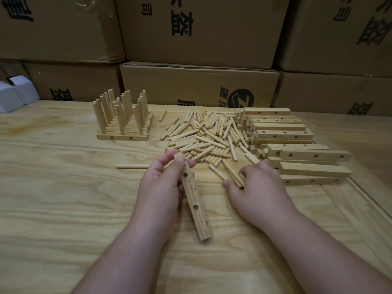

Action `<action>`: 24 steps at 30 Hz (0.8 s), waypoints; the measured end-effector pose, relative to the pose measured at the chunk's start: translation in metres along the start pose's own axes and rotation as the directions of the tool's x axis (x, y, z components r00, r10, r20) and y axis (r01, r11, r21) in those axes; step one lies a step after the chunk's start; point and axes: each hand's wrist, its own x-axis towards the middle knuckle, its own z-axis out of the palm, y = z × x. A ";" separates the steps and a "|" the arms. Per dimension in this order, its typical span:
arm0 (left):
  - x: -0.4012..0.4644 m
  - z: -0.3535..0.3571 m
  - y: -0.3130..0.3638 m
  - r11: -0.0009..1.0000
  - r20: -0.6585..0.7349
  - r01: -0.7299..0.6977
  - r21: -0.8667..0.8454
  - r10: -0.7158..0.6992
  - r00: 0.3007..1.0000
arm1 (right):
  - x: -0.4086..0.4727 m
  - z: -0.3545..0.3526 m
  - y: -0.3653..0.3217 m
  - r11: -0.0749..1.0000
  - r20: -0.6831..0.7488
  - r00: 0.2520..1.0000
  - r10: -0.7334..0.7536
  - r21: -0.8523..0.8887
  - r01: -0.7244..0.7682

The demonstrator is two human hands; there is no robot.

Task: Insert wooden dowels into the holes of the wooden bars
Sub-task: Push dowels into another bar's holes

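Wood is everywhere here: the counter (63, 187), the sticks and the bars are all pale wood. The left hand (161, 187) holds one wooden bar (194, 198) up off the counter, with the thumb and fingers curled round its top end. The bar points down toward the person, and three round holes show along its face. All three are empty.

The right hand (256, 187) rests on the near edge of the big pile of dowels (207, 139). Its fingers are bent down onto a few loose dowels (233, 175), and it looks like it is picking one out. I cannot tell for sure if one is pinched yet.

So the step in hand is getting a dowel for this fresh bar. Next, the right hand needs to lift one dowel clear of the pile, bring it over to the bar, line its end up with a hole and push it in straight. The left hand must keep the bar steady with the holes facing up.

Far back on the left stand the finished bars (123, 132) with dowels sticking up. On the right lies the stack of empty bars (297, 145). One stray dowel (132, 166) lies alone by the left hand.
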 end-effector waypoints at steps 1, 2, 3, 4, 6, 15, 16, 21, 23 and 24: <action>0.000 0.000 0.000 1.000 0.001 -0.001 -0.001 0.001 1.000 | 0.000 -0.001 0.000 1.000 0.002 1.000 0.002 0.000 -0.002; 0.000 0.000 0.000 1.000 0.000 -0.002 -0.003 0.002 1.000 | 0.000 -0.001 0.000 1.000 0.000 1.000 -0.006 0.002 0.006; 0.000 0.000 0.000 1.000 0.000 -0.003 -0.003 0.003 1.000 | -0.001 -0.001 -0.001 1.000 -0.003 1.000 -0.021 0.003 0.021; 0.000 0.000 0.000 1.000 0.001 -0.003 -0.005 0.003 1.000 | -0.002 -0.002 -0.002 0.999 -0.005 0.999 -0.039 0.005 0.039; 0.000 0.000 0.000 1.000 0.007 -0.002 -0.014 0.003 1.000 | -0.002 -0.003 -0.003 0.998 -0.001 0.998 -0.070 0.010 0.070; 0.000 0.001 0.000 0.999 0.017 -0.009 -0.032 0.010 1.000 | -0.002 -0.003 -0.003 0.998 -0.010 0.998 -0.059 0.019 0.059; 0.000 0.001 0.000 0.999 0.018 -0.009 -0.030 0.010 1.000 | -0.002 -0.003 -0.002 0.998 -0.010 0.998 -0.055 0.022 0.055; -0.004 0.001 0.001 0.999 0.038 -0.037 0.014 0.036 0.999 | 0.000 0.000 -0.001 0.995 -0.072 0.997 -0.017 0.100 0.024; -0.006 0.001 0.003 0.998 0.042 -0.065 0.025 0.064 0.997 | 0.001 0.001 0.000 0.989 -0.113 0.994 0.000 0.148 0.017; -0.007 0.001 0.004 0.996 0.045 -0.082 0.023 0.081 0.996 | 0.001 0.001 0.001 0.984 -0.135 0.991 0.006 0.179 0.018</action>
